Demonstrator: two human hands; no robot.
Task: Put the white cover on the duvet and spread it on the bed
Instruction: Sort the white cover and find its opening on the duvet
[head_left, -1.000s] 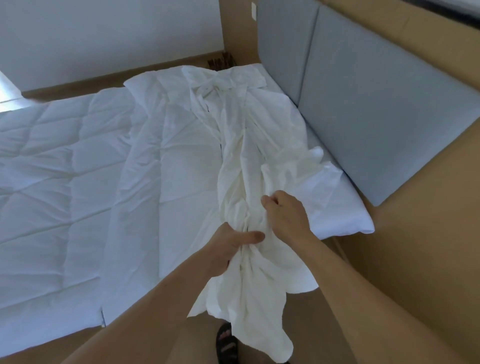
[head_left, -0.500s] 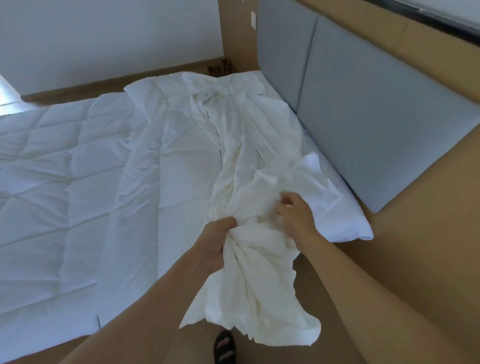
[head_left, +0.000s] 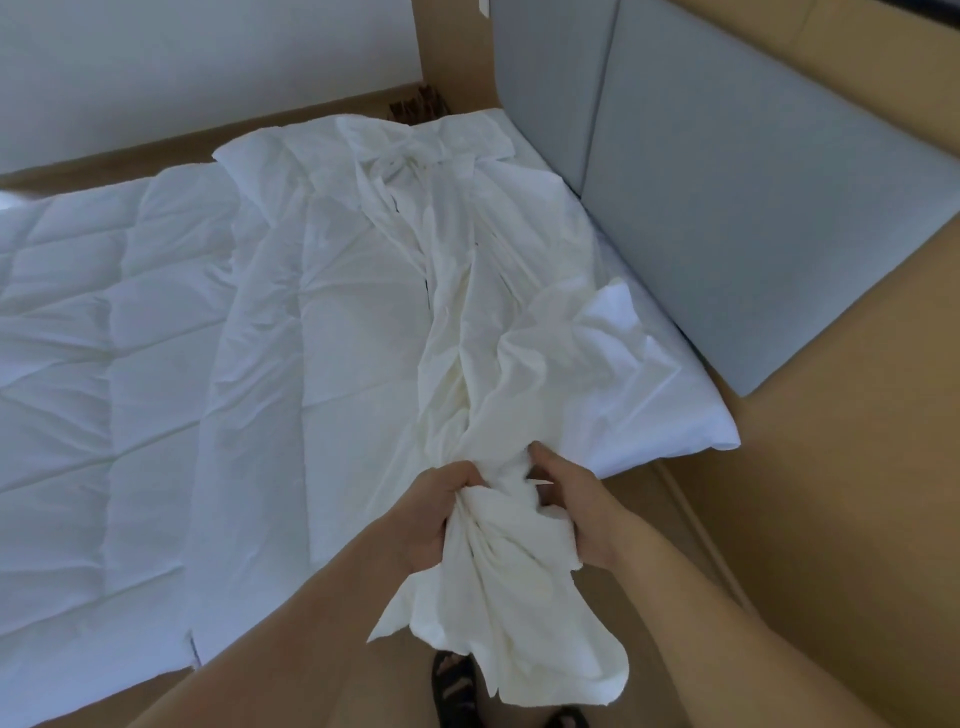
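Note:
A crumpled white cover (head_left: 467, 312) lies in a long bunched strip across the bed, its near end hanging off the edge over the floor. My left hand (head_left: 434, 512) grips the bunched cloth from the left. My right hand (head_left: 582, 506) grips the same bunch from the right, close beside the left. The quilted white duvet (head_left: 104, 338) lies flat over the left part of the bed, partly under the cover.
A white pillow (head_left: 660, 410) lies at the bed's right end against the grey padded headboard (head_left: 727, 208). A wooden surround (head_left: 831, 519) runs on the right. My sandalled foot (head_left: 454, 686) stands on the floor under the hanging cloth.
My right hand has moved down and closed on the bunch beside my left. More of the cover has been gathered and pulled toward me, off the pillow.

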